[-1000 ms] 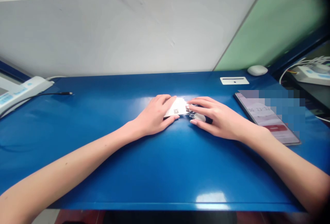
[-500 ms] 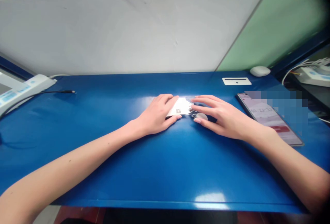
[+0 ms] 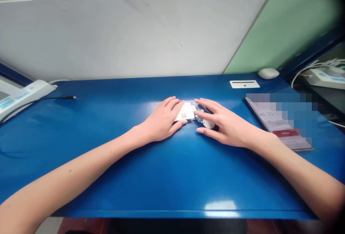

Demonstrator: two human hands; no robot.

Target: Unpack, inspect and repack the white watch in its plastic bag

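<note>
Nearest you, the blue table (image 3: 172, 176) is bare and glossy, so anything thin on it will likely slide at a light push.

In the middle, your left hand (image 3: 161, 121) lies flat, palm down, fingers spread loosely over the left part of a small white card (image 3: 186, 112) with a printed code square. It presses the card; it does not pinch it. The card looks thin, light and a little bendy, and it lies flat on the table, so there is no edge standing up to catch. To lift it, you would probably slide it off its spot or tip up a corner with a fingernail, then hold it by the 2 long edges.

Just right of the card, your right hand (image 3: 225, 124) is also open and flat, fingertips touching the card's right end. Under those fingers sit a small white rounded piece (image 3: 208, 123) and something dark; I cannot tell what they are or whether they join the card. They look small and light, easy to flick away.

Further right lies a phone (image 3: 280, 130), screen up. At the far right are a white slotted plate (image 3: 244, 84) and a white case (image 3: 268, 73). At the far left, a cable (image 3: 48, 99) runs from a white device (image 3: 24, 93).
</note>
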